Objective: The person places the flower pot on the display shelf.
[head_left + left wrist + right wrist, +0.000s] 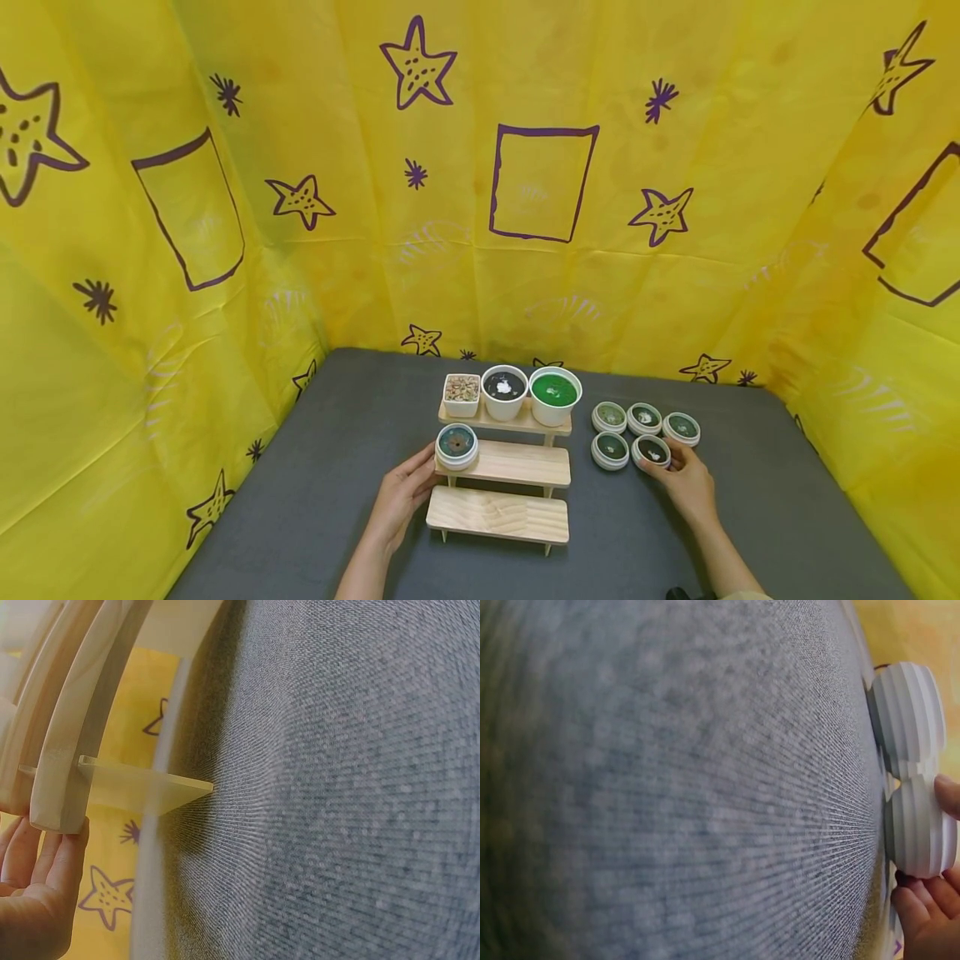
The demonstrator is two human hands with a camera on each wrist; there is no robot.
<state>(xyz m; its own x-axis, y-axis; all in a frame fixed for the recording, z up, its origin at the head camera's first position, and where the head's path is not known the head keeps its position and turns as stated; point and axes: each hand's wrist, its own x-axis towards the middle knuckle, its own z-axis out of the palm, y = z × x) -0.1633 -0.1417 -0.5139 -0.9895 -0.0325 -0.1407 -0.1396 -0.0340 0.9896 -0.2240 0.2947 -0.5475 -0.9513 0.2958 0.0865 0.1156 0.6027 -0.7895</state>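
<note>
My left hand touches the left end of a wooden three-step stand, its fingers reaching the edge of the middle step. In the left wrist view these fingers lie against the end of the boards. A small round white pot with a blue-green and brown top stands on that step, close to the fingertips. To the right, my right hand pinches a small white pot with a dark top between thumb and fingers. Its ribbed side shows in the right wrist view.
On the top step stand a square white pot of mixed bits, a dark-topped cup and a green-topped cup. Several small green-topped pots cluster around the held one. Yellow patterned cloth walls the grey table.
</note>
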